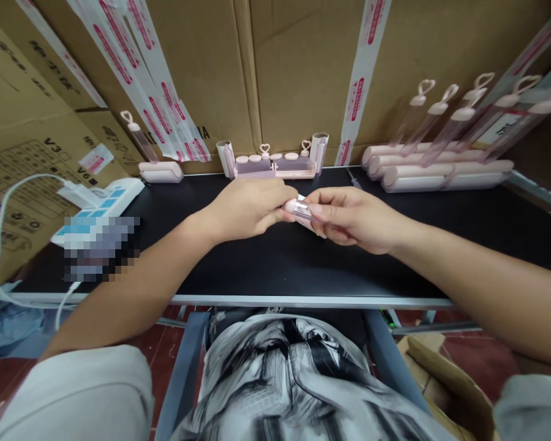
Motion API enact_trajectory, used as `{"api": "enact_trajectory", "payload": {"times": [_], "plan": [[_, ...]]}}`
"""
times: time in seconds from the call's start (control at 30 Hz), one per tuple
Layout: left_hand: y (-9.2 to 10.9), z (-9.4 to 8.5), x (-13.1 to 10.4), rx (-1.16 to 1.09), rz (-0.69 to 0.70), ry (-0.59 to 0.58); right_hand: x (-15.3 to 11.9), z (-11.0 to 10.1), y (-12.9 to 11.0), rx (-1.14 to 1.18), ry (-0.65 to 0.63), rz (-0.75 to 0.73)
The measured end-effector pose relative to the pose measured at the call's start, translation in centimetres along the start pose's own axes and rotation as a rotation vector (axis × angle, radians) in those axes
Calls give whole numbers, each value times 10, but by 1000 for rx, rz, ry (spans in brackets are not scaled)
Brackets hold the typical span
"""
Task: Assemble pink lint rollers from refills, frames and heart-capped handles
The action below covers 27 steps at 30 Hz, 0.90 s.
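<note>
Near the middle of the black table, my left hand (252,208) pinches the pink end of a small clear tube (300,209). The fingers of my right hand (353,217) are closed round the tube's other end, so both hands meet at it. A pale strip shows beneath the tube, partly hidden by the right fingers. Just behind the hands stands a pink holder (275,170) with round pink caps, heart-topped pieces and an upright cylinder at each side.
Several pink tubes with heart loops (445,174) stand at the right back, one similar piece (160,172) at the left back. A white power strip (105,205) with cables lies at left. Cardboard boxes (303,73) wall the back. A thin tool (354,179) lies behind my right hand.
</note>
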<state>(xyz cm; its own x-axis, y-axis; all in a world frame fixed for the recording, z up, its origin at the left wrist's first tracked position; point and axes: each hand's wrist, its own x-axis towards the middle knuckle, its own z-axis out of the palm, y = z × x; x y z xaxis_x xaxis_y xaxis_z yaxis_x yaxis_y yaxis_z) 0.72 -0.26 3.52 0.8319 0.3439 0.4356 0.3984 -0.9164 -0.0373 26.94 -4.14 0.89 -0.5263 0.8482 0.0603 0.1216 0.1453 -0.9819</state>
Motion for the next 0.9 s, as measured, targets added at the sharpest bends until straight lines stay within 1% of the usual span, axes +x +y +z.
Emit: {"api": "enact_trajectory", "payload": {"times": [0.07, 0.1, 0.17, 0.3, 0.37, 0.43, 0.47, 0.53, 0.6, 0.63, 0.67, 0.7, 0.77, 0.83, 0.9], "plan": [[0, 0, -1, 63, 55, 53, 0, -5, -5, 176, -85, 139], [0, 1, -1, 80, 73, 63, -1, -7, -6, 213, -111, 179], [-1, 4, -1, 86, 76, 52, 0, -9, -6, 229, -114, 219], [0, 7, 2, 111, 36, 39, 1, -4, -5, 231, -30, 196], [5, 6, 4, 140, 33, 41, 2, -1, -5, 228, -29, 176], [10, 3, 5, 126, 22, 14, 3, -3, -5, 194, -17, 133], [12, 1, 4, 97, 7, -8, 4, -7, -3, 152, 23, 85], [11, -5, 2, 15, -32, -41, 9, -17, 5, -48, 177, -54], [5, -11, -1, -62, -69, -37, 16, -30, 18, -381, 352, -177], [-1, -14, -3, -91, -83, -26, 20, -35, 26, -546, 400, -196], [-6, -17, -4, -113, -93, -20, 24, -38, 33, -664, 400, -176], [-11, -19, -5, -129, -100, -18, 27, -40, 40, -747, 369, -141], [-20, -21, -7, -147, -111, -27, 30, -39, 49, -828, 273, -65], [-25, -22, -7, -146, -119, -32, 31, -34, 50, -864, 236, -14], [-26, -22, -7, -141, -124, -28, 30, -30, 45, -788, 247, 39]]}}
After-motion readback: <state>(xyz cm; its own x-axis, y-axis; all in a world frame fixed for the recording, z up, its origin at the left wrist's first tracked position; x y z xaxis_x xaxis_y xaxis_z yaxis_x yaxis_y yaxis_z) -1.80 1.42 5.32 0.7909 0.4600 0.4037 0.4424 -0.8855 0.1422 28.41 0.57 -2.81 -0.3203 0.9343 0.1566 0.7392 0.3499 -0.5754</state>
